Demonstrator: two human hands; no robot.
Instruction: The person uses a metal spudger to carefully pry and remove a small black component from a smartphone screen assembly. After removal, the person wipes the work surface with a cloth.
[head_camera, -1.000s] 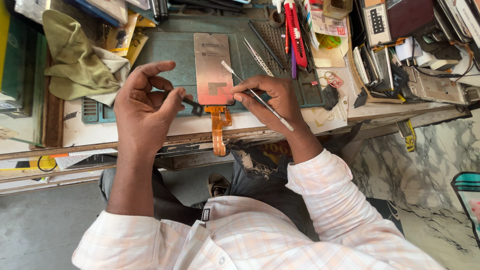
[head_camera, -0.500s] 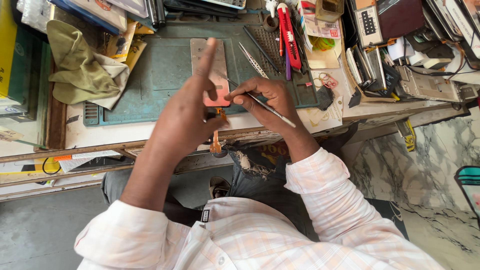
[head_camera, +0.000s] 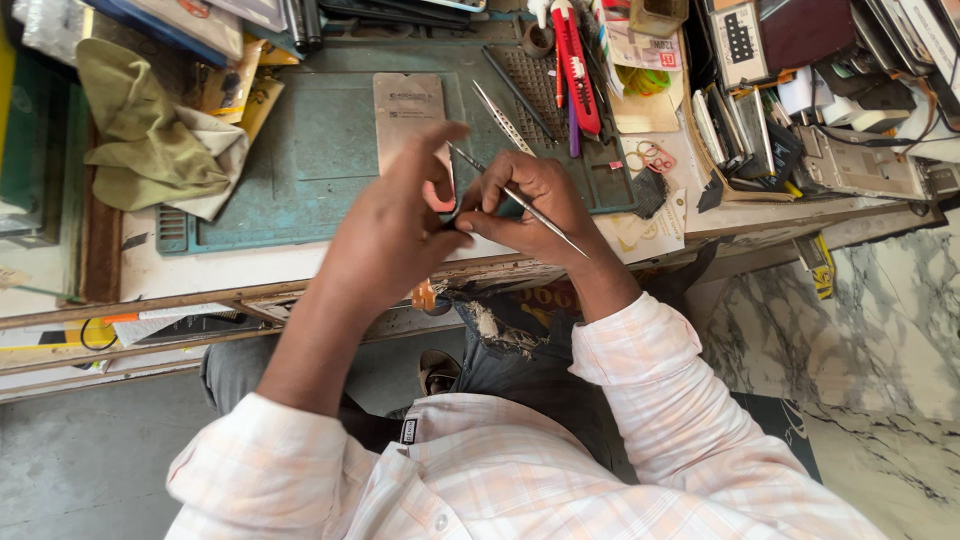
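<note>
1. Nearest the camera, a soft pale pink checked cotton shirt (head_camera: 520, 470) is seen, its sleeves rolled back from both forearms.
2. Just beyond, the worn wooden front edge of the workbench (head_camera: 200, 305) is crossed by both wrists; a small orange flex ribbon (head_camera: 427, 296) hangs below that edge, under the hands.
3. The left hand (head_camera: 400, 225) is curled with the forefinger stretched forward, and its thumb and fingers are pinched on the lower end of a flat rectangular beige phone display panel (head_camera: 408, 110). What exactly is pinched is hidden by the fingers.
4. The right hand (head_camera: 530, 205) is closed in a pen-like grip around thin, pointed steel tweezers (head_camera: 520, 200). Their tip is aimed at the panel's lower end, just beside the left forefinger, and the far end is angled back over the right wrist.
5. The panel is laid lengthwise on a dull teal rubber work mat (head_camera: 320, 150), whose ribbed edges and shallow trays are seen around it. The panel's smooth upper half is left uncovered.
6. A second pair of slim silver tweezers (head_camera: 503, 117) is laid on the mat just right of the panel.
7. To the left, a crumpled olive cloth (head_camera: 140, 130) is heaped on the mat's corner.
8. Farthest off, red-handled tools (head_camera: 575, 60) are stacked at the back edge.
</note>
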